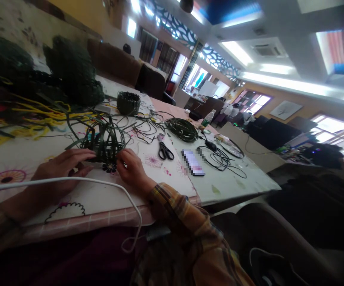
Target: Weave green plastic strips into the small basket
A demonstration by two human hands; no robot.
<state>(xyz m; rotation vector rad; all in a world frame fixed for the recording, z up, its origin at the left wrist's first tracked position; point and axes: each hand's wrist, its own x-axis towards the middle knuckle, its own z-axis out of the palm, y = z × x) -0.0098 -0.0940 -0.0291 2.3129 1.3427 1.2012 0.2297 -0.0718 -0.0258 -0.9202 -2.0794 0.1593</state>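
Observation:
A half-woven basket [103,139] of dark green flat strips stands on the table in front of me, loose strip ends sticking up and out. My left hand [61,169] is at its lower left side, fingers and thumb curved round the edge there. On the right side of the basket, my right hand [131,167] has its fingers bent in a pinch at the strips; the exact strip between them is too small to tell. Between my hands, a dark flower print [109,167] shows on the tablecloth. Black-handled scissors [166,151] lie to the right of my right hand.
Behind the work stands a finished-looking green woven basket [128,103]. Coiled green strips [182,129], a phone [193,162], black cable [216,157] and a bottle [209,118] lie rightward. Yellow strips [47,115] and dark green bundles [70,67] fill the left. A white cable [100,179] crosses in front.

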